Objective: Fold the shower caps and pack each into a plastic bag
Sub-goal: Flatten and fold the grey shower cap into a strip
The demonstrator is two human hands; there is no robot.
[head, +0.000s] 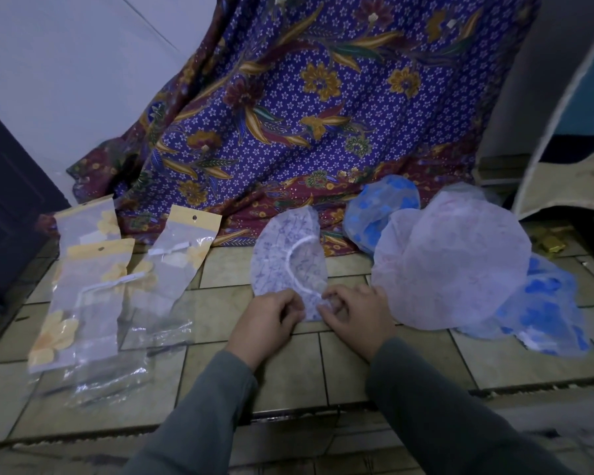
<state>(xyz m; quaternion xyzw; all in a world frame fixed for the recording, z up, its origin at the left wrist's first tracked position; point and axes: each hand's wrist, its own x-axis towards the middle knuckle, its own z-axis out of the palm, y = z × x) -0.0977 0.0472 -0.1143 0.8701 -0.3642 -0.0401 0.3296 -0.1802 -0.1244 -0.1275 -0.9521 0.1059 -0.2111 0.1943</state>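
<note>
Grey sleeves enter from the bottom edge. Left hand and right hand both pinch the near end of a white shower cap with purple print. Cap lies folded in a half-round on the tiled floor, long axis running away from the camera, elastic rim curving along it. Pale pink cap and blue-spotted caps piled just right. Plastic bags with yellow headers lie left. Purple floral cloth drapes behind; white wall far left.
</note>
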